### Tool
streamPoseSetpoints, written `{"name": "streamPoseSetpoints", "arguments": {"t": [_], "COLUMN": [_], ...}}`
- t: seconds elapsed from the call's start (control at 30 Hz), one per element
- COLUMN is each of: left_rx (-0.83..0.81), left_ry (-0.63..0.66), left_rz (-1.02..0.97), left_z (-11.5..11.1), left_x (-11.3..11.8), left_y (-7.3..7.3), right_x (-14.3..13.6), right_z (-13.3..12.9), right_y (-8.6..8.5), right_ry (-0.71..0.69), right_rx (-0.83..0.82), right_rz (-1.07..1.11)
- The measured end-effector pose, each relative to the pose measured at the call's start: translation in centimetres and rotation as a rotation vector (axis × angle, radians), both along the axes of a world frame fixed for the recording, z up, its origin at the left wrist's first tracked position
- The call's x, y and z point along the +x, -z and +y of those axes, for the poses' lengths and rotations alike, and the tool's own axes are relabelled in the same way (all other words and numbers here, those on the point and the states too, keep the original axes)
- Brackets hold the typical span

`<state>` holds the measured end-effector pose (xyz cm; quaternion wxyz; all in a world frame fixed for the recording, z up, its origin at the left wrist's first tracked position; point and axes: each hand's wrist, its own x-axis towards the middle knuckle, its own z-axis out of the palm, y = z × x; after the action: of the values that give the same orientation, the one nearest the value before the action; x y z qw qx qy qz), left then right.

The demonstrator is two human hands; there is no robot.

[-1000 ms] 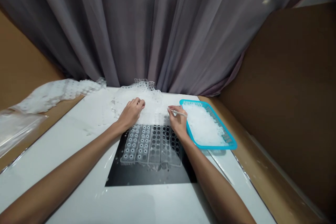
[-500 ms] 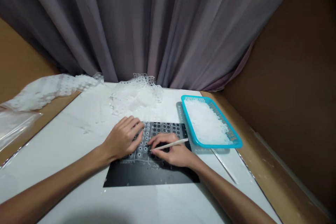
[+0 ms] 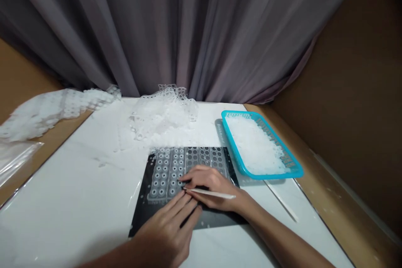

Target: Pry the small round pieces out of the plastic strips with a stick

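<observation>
A clear sheet with rows of small round rings point(image 3: 165, 171) lies on a black mat point(image 3: 141, 217) in front of me. Pinched in my right hand point(image 3: 216, 182) is a thin white stick point(image 3: 215, 194), its tip pointing down-left at the sheet's lower part. My left hand point(image 3: 176, 222) reaches in from below with its fingers stretched out, their tips on the near edge of the sheet beside the stick's tip. Whether the left fingertips hold anything small cannot be seen. The right hand covers the sheet's lower right part.
A blue basket point(image 3: 270, 176) full of small white pieces stands at the right, with another white strip point(image 3: 281, 202) below it. Perforated white scraps point(image 3: 160, 113) are heaped at the back. More sheets point(image 3: 59, 106) and a plastic bag point(image 3: 19, 157) lie left. A grey curtain point(image 3: 157, 29) hangs behind.
My left hand has moved from the sheet's left side down to its near edge, uncovering the rings there. The right hand with the stick has shifted slightly down and right.
</observation>
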<state>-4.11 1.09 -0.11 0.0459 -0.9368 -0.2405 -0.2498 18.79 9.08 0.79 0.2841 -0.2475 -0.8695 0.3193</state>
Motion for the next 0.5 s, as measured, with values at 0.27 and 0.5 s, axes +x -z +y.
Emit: {"name": "streamPoseSetpoints", "arguments": {"t": [0.27,0.5], "left_rx": [-0.108,-0.313], "left_ry": [-0.013,0.004], "left_rz": [0.097,0.014], "left_z": [-1.2,-1.1], "left_x": [-0.4,-0.2], "left_y": [1.2,0.6], "right_x": [0.3,-0.2], "right_z": [1.1,0.7], "right_y": [-0.5,1.0], "right_ry": [-0.156,-0.154], "right_rx": [0.275,0.881], "right_rz": [-0.169,-0.273]}}
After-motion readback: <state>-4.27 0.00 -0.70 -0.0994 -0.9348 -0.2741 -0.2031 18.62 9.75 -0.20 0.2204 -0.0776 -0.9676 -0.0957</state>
